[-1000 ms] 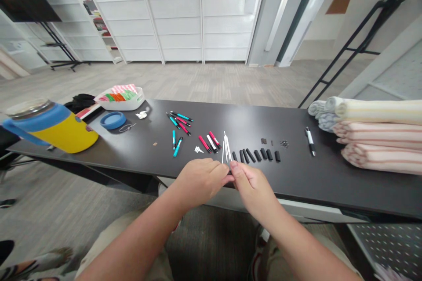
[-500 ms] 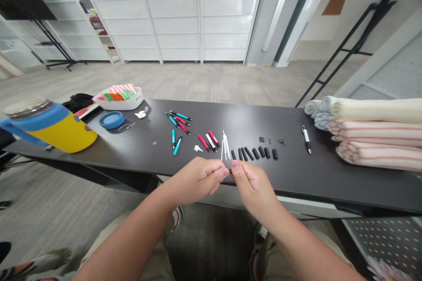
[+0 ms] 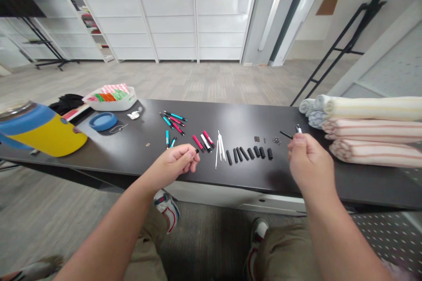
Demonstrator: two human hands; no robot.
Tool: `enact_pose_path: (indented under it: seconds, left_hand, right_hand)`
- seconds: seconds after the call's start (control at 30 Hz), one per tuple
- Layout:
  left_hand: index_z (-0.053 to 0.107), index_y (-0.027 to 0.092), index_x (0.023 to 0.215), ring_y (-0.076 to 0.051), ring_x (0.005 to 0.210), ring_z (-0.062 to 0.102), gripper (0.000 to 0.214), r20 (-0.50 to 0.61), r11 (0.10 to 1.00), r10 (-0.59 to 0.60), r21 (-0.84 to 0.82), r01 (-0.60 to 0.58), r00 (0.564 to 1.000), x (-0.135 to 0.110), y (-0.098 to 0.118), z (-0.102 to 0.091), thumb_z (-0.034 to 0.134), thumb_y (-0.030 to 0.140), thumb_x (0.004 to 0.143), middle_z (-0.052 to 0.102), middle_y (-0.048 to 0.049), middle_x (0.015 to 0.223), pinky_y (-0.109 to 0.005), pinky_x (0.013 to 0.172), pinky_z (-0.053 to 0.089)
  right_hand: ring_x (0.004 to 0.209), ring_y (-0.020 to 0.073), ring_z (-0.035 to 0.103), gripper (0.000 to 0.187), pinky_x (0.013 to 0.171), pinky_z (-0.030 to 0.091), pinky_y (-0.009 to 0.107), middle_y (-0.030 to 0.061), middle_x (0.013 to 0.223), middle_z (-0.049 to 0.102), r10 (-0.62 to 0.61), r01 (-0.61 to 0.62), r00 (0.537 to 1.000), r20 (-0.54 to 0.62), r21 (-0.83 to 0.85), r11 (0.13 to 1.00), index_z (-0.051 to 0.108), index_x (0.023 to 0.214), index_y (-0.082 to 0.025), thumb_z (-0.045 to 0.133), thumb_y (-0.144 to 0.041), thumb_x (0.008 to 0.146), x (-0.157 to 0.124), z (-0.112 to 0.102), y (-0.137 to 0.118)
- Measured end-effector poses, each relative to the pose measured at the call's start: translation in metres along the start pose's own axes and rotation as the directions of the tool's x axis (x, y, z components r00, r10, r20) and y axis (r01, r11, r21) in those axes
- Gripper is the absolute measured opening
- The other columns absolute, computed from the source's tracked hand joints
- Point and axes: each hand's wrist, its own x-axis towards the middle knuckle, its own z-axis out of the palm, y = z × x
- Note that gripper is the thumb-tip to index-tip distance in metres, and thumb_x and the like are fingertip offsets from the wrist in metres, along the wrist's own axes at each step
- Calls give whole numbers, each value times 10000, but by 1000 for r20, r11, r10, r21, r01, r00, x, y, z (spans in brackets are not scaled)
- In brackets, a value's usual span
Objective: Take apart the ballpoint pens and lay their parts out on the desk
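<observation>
My left hand [image 3: 180, 160] is closed above the desk's front edge, with a small black piece [image 3: 197, 151] showing at its fingertips. Off to the right, my right hand [image 3: 311, 162] is closed around a thin black stick [image 3: 285, 134] that points left. The clicker end of a white and black pen [image 3: 298, 129] shows just past the right fingers; my hand hides the rest, so whether it is gripped I cannot tell. Between the hands lie white pen refills [image 3: 220, 147], a row of black grip sleeves [image 3: 250, 153] and small springs [image 3: 276, 141].
Red and white pen barrels [image 3: 203, 141] and teal and red pens [image 3: 173, 122] lie left of centre. Further left are a blue lid [image 3: 103, 121], a yellow and blue tumbler [image 3: 49, 131] and a white basket [image 3: 112, 104]. Rolled towels [image 3: 372, 127] are stacked on the right.
My hands were together at the front edge and have parted. The right has moved far right to the white and black pen; the left has shifted left.
</observation>
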Motion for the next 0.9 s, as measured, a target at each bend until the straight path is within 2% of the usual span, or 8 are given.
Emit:
enact_pose_path:
  seconds: [0.1,0.17,0.27,0.33,0.53,0.73,0.83,0.9]
  left_hand:
    - [619,156,1036,-96,598,473,441,-23,998,50,-26,-51,998,11,1,18,491,578,1032,629,-8,761,-215,530,374]
    - [594,158,1085,-102,608,494,423,-48,997,60,-54,-63,997,19,-1,25,479,563,1040,657,-19,788,-218,535,393]
    - [552,160,1149,-113,632,527,403,-73,996,53,-64,-57,996,25,-8,31,487,542,1039,707,-45,835,-224,544,407]
    - [542,162,1165,-117,649,546,385,-82,998,42,-40,-45,996,26,-13,33,497,524,1041,732,-59,872,-229,560,414]
    - [554,185,1122,-129,697,603,310,-98,995,56,91,-47,994,21,-18,38,542,482,1034,776,-64,934,-254,648,454]
    - [554,196,1115,-140,698,633,277,-90,983,75,172,-59,993,21,-15,40,537,459,1028,793,-65,955,-281,711,492]
    - [559,198,1126,-142,706,649,266,-85,981,70,187,-53,994,20,-16,41,553,443,1023,796,-57,955,-280,723,500]
    - [571,198,1143,-145,724,664,260,-68,975,78,214,-61,995,18,-15,41,589,418,1007,792,-43,939,-271,717,496]
  right_hand:
    - [748,209,638,400,672,393,310,44,812,706,-33,36,999,34,-112,993,667,912,-230,427,-513,1061,-8,4,-8]
    - [770,203,650,331,696,402,308,41,861,725,-118,130,987,111,-115,985,690,957,-231,481,-469,1052,-17,13,-20]
    - [812,196,657,259,748,423,310,50,929,728,-283,303,936,212,-71,950,690,996,-210,513,-391,1050,-33,30,-37]
    - [818,198,658,211,744,420,314,47,908,717,-344,374,907,242,-92,923,688,1000,-203,542,-351,1038,-43,42,-44]
    - [706,190,639,115,637,380,315,24,840,690,-317,374,908,273,-188,908,623,924,-207,612,-305,981,-57,65,-51]
    - [711,189,643,97,624,378,315,18,863,682,-325,390,900,290,-204,898,608,935,-212,621,-299,976,-58,66,-53]
    - [734,191,641,136,653,406,317,35,889,684,-361,416,881,306,-137,899,633,949,-204,586,-317,1008,-58,61,-56]
    - [757,188,642,175,692,443,315,49,924,694,-409,434,849,334,-2,901,663,1050,-195,558,-333,1033,-61,59,-60]
